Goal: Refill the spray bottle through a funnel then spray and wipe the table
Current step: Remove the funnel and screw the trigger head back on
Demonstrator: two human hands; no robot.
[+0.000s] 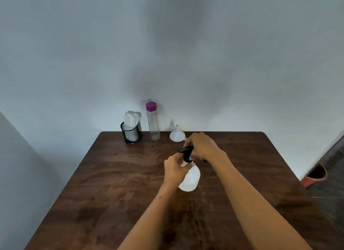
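Looking down at a dark brown wooden table [104,194] with a blotchy, swirly grain, pushed up against a plain pale wall [167,54]. Mid-table stands the spray bottle [189,179], a rounded, translucent white plastic body with a black trigger head [186,153] on top. Left hand [175,168] is wrapped round the bottle's neck and shoulder, fingers curled on it. Right hand [202,145] grips the black head from above, fingers closed over it, so you only see the nozzle end poking out to the left.

Farther back, just beyond the right hand, a small white plastic funnel [177,135] sits upside down, spout pointing up. Left of it stands a tall, slim, clear bottle [153,122] with a purple cap, right by the wall. Left again is a black mesh cup [130,135] with a white cloth [131,118] stuffed in it. Off the table's right edge, on the floor, there's a reddish-orange bin [315,176].
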